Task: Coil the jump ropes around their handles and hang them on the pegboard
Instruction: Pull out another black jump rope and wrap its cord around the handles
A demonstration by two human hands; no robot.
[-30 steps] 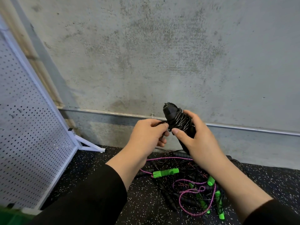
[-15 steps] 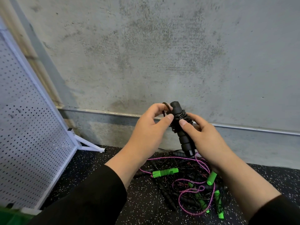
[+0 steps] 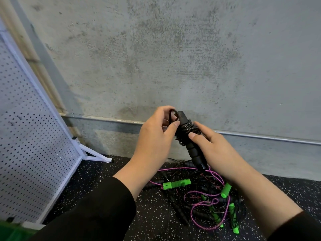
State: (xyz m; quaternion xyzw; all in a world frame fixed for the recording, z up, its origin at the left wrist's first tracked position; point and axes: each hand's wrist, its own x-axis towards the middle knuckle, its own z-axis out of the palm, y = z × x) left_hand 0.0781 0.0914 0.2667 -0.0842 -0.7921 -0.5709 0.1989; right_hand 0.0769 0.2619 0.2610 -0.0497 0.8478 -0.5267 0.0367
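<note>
Both hands hold the black ribbed-handled jump rope [image 3: 188, 136] up before the grey concrete wall [image 3: 173, 58]: right hand [image 3: 211, 146] wraps the handles, left hand [image 3: 156, 134] pinches a cord loop [image 3: 172, 114].

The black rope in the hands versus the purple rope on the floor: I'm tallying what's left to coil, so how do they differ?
The black rope is wound in tight turns round its black handles, held up by the left hand and right hand; the purple rope sprawls in loose loops. The black rope is off the floor; the purple rope lies tangled in the pile with green handles. Neither hangs on the pegboard.
</note>
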